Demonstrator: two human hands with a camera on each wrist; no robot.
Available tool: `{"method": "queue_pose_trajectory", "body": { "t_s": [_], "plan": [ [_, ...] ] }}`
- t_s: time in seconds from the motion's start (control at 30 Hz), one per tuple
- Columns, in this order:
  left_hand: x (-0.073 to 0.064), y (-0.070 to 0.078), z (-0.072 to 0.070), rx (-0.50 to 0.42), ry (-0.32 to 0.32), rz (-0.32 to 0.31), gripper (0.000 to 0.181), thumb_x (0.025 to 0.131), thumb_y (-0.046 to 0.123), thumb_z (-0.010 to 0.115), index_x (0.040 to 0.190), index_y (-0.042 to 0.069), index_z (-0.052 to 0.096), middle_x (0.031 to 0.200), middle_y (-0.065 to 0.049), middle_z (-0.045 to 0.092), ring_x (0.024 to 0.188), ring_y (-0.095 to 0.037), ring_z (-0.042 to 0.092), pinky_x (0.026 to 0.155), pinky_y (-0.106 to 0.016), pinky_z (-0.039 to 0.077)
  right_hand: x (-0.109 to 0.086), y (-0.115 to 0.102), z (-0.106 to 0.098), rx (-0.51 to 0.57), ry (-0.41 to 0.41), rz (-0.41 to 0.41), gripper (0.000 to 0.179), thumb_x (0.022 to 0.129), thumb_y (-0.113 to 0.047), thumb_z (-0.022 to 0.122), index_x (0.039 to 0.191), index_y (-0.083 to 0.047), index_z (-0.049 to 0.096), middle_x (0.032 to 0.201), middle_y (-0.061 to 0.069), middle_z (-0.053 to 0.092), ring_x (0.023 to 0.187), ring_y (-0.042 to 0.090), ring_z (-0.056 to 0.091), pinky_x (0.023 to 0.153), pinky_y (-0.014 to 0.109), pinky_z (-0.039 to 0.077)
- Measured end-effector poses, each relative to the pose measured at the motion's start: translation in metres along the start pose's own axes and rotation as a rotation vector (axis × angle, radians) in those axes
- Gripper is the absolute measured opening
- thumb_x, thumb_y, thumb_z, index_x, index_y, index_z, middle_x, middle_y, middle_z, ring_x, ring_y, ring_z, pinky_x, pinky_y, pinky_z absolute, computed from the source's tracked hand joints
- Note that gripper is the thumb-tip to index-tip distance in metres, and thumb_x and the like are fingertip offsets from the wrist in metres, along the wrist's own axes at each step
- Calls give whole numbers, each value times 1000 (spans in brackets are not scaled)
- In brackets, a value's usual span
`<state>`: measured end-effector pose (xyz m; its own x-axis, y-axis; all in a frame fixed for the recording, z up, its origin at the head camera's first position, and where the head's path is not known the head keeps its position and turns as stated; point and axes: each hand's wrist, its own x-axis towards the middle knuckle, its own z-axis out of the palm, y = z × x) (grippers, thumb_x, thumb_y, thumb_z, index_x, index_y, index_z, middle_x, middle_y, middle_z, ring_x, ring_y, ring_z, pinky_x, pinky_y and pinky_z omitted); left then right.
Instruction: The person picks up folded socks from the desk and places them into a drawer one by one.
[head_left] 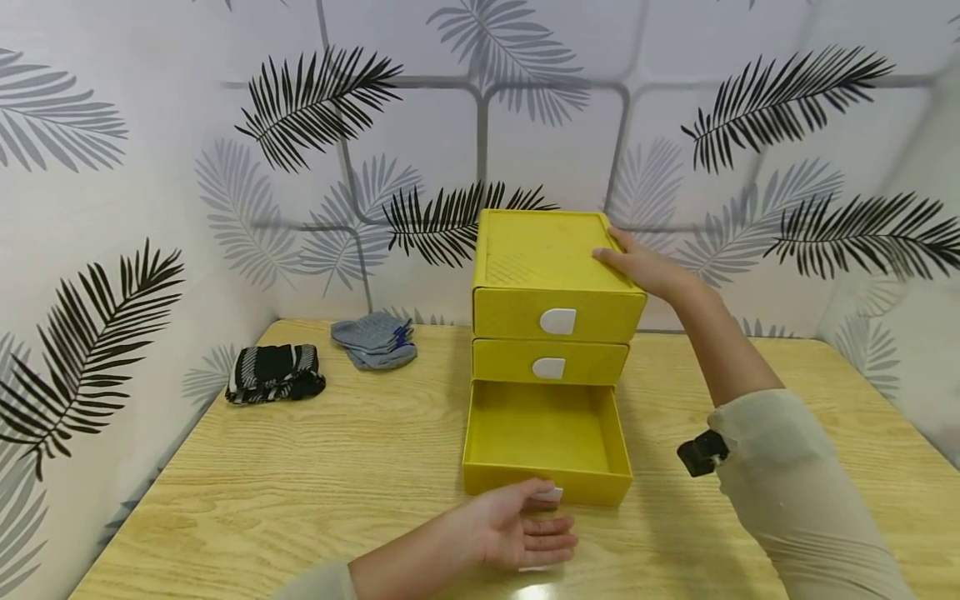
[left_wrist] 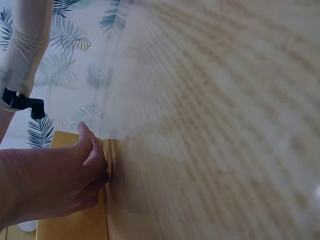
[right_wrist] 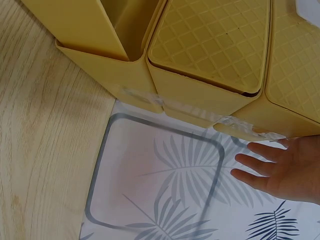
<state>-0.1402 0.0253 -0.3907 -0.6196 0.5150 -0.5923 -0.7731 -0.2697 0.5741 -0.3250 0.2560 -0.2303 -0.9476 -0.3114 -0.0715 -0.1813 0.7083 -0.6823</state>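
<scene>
A yellow three-drawer cabinet [head_left: 558,250] stands toward the back of the table. Its bottom drawer [head_left: 542,429] is pulled out, with nothing visible inside. The middle drawer [head_left: 510,363] and top drawer [head_left: 506,313] are closed, each with a white handle. My left hand [head_left: 513,533] is at the front of the pulled-out drawer, its thumb by the white handle [head_left: 551,494] and its loosely bent fingers in front. My right hand [head_left: 648,267] steadies the cabinet's upper right edge, thumb on top; in the right wrist view its straight fingers [right_wrist: 255,164] lie along the side.
On the table's left lie a folded black-and-white checked cloth [head_left: 274,373] and a small stack of grey socks [head_left: 375,340]. Behind the wooden table [head_left: 360,450] hangs a leaf-patterned backdrop [head_left: 420,142]. Clear tape [right_wrist: 250,127] runs across the cabinet's back edge.
</scene>
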Motion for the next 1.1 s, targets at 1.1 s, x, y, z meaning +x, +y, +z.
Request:
{"method": "queue_pose_trajectory", "body": {
  "t_s": [1.1],
  "plan": [
    [-41,5,-6,118,-279,-104,59,97,31,45,134,-13,31,128,-25,46,122,-36,41,100,-42,33,-3,-3,0,2,7,9,74,97,-46,32,147,-11,-10,149,19,-13,134,39,-7,103,58,1]
  ]
}}
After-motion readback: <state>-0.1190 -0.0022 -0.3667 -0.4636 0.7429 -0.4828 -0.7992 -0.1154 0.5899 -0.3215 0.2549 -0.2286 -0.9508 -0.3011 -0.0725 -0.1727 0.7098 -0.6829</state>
